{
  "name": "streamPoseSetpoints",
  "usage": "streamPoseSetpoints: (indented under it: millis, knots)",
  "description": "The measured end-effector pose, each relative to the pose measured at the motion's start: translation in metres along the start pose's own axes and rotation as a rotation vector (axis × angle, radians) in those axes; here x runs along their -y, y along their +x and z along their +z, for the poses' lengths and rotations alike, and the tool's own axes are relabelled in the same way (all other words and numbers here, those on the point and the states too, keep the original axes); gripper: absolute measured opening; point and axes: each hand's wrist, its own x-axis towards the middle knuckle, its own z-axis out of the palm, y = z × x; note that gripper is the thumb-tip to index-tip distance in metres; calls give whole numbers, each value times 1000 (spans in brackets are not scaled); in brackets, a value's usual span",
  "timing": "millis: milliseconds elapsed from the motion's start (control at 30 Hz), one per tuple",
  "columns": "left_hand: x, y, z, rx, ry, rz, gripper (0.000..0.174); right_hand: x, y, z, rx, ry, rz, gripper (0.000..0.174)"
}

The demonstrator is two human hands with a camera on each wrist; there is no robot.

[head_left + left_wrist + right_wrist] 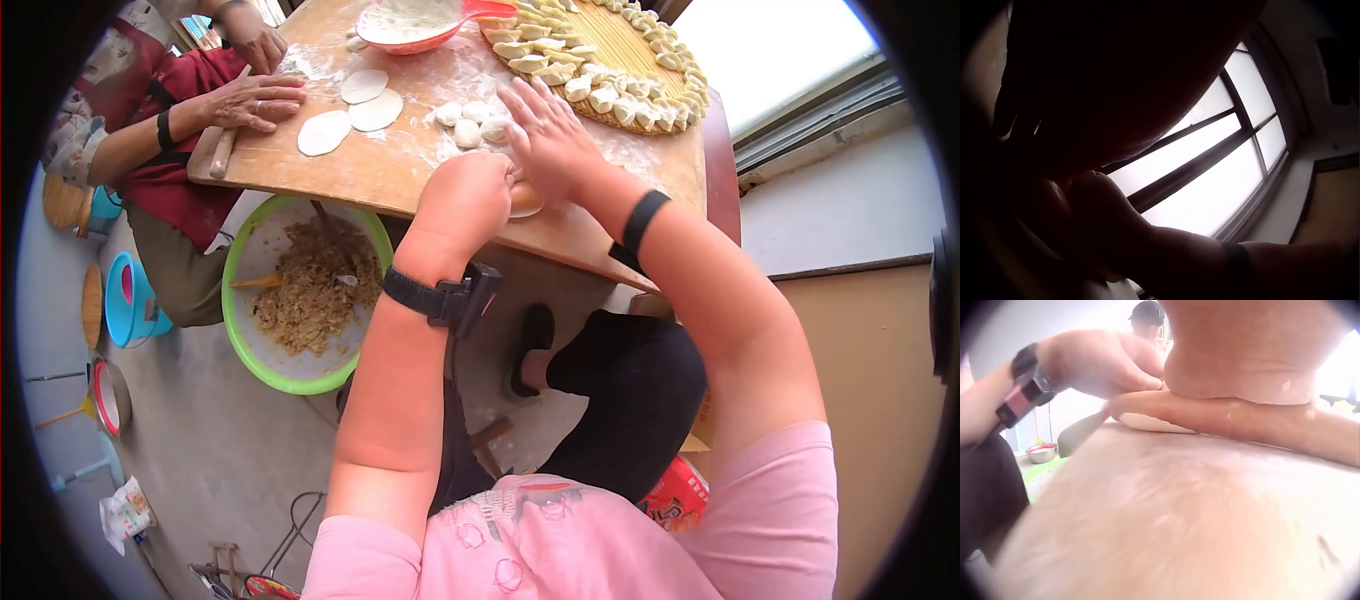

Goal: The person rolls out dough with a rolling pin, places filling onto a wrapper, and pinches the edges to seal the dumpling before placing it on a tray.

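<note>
Under the palm of my right hand [550, 140] lies a wooden rolling pin [1241, 420], and the fingers stretch out straight over the board. A flat round of white dough [1154, 422] shows beneath the pin in the right wrist view. My left hand [468, 195], fingers curled, pinches the dough's edge beside the pin; its fingertips are partly hidden. Small dough balls [467, 132] sit just beyond my hands on the floured wooden board [400, 170]. Rolled wrappers [376, 110] lie further left. The left wrist view is mostly dark.
Dumplings ring a woven tray [610, 40] at the far right. A red-rimmed bowl of flour [410, 45] stands at the back. Another person's hand [255, 102] rests by a second rolling pin [222, 152]. Below the board edge is a green-rimmed basin [235, 340] of filling.
</note>
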Motion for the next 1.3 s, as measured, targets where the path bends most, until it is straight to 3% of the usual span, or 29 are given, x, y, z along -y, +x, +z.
streamPoseSetpoints:
  millis: [33, 133, 267, 367, 500, 567, 667, 700, 800, 900, 1033, 1167, 1267, 1300]
  knots:
    - [0, 2, 1, -25, -8, -9, 15, -1, 7, 3, -38, -74, -28, 57]
    - [-4, 3, 9, -49, -29, -32, 15, 3, -5, -3, -40, 68, -3, 56]
    - [-1, 3, 6, -78, -32, -63, 15, 14, -70, -34, 190, 286, 43, 56]
    - [0, -1, -7, -47, -119, -105, 17, 16, -75, -43, 206, 262, 44, 57]
    - [10, -7, -3, -115, -33, 17, 17, 1, -15, 2, 33, 144, 53, 56]
    - [8, -3, -4, -66, 15, -43, 17, -5, 8, 16, -49, 35, 28, 56]
    - [0, -1, -5, 8, 14, -97, 16, 4, -4, 3, -18, 135, 56, 56]
    - [-1, -1, -6, 26, 1, -111, 16, -5, -18, 15, 25, -45, -56, 56]
    - [3, -2, -2, -75, 19, -90, 16, 18, -69, -34, 155, 272, 25, 57]
    - [-2, -3, -10, -26, -86, -146, 15, 24, -69, -42, 155, 254, 38, 53]
    - [3, -5, -2, -35, 28, -65, 16, 10, -15, -5, 38, 174, 88, 54]
    - [0, 0, 2, 4, 22, -96, 18, -1, -5, 8, -3, -160, -100, 53]
    - [5, -2, 2, -33, 22, -83, 22, 13, -50, -13, 51, 283, 47, 51]
    - [8, -3, 1, -56, 34, -69, 23, 18, -63, -24, 82, 261, 40, 51]
